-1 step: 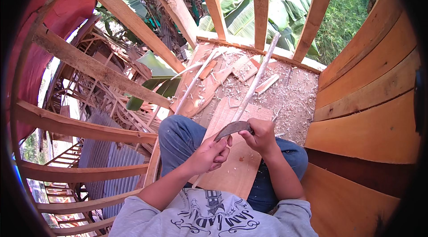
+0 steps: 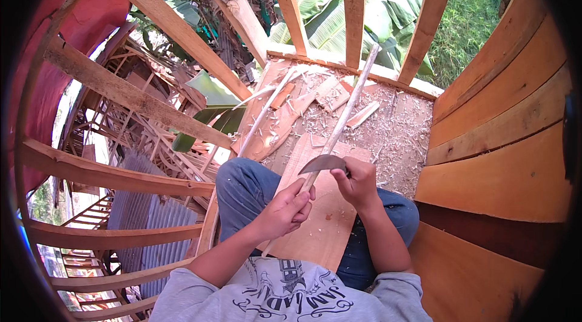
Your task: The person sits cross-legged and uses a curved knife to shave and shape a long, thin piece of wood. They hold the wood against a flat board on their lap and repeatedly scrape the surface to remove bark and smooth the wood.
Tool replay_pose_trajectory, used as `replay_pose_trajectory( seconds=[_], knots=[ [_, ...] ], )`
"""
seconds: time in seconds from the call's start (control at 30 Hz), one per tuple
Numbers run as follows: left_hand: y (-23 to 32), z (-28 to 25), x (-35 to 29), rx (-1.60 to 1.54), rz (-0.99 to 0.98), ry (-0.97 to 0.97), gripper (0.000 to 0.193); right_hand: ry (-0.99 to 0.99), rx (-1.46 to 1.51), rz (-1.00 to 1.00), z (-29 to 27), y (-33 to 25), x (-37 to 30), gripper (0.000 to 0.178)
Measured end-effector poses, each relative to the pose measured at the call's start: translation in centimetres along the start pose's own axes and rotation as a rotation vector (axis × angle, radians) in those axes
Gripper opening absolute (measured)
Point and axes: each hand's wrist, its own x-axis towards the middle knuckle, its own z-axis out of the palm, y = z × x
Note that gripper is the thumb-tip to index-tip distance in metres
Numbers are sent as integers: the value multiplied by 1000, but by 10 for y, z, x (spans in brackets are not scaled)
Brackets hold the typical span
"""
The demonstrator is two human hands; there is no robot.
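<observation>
Between my bent knees [image 2: 239, 181]: a flat board [image 2: 321, 222] reaches from my shirt [image 2: 260, 310] out toward the floor [image 2: 405, 113], and a long pale stick [image 2: 351, 101] slants above it.
Stick: it runs through my left hand [image 2: 288, 210], under the curved knife [image 2: 320, 164], and away toward the low rail [image 2: 318, 59] ahead; its far end looks where it was.
Left hand: wrapped round the stick in about the same spot as before, though more bare wood now shows between it and the knife.
Right hand [image 2: 356, 182]: clenched on the knife's handle, a little farther out than my left.
Knife: it has moved up the stick and turned more level; its tip earlier pointed down at my left fingers and now sits clear of them. Whether the edge bites the wood, I can't tell.
Shavings [image 2: 400, 149]: scattered across the floor round a loose offcut [image 2: 364, 114], which hasn't shifted.
</observation>
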Motion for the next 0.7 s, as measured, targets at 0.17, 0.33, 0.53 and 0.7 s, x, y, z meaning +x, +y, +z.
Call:
replay_pose_trajectory(
  seconds=[0.17, 0.33, 0.53, 0.7],
  knots=[
    [-4, 3, 6, 64, -10, -6, 26, 70, 26, 148, -12, 12, 2, 54],
    [-1, 1, -2, 216, 16, 78, 20, -5, -125, -77, -1, 6, -1, 51],
    [7, 3, 0, 273, -22, 87, 17, -7, -25, -45, 2, 9, -7, 45],
    [1, -1, -6, 399, 74, 131, 16, 22, -73, 59, 1, 17, 4, 44]
  ],
)
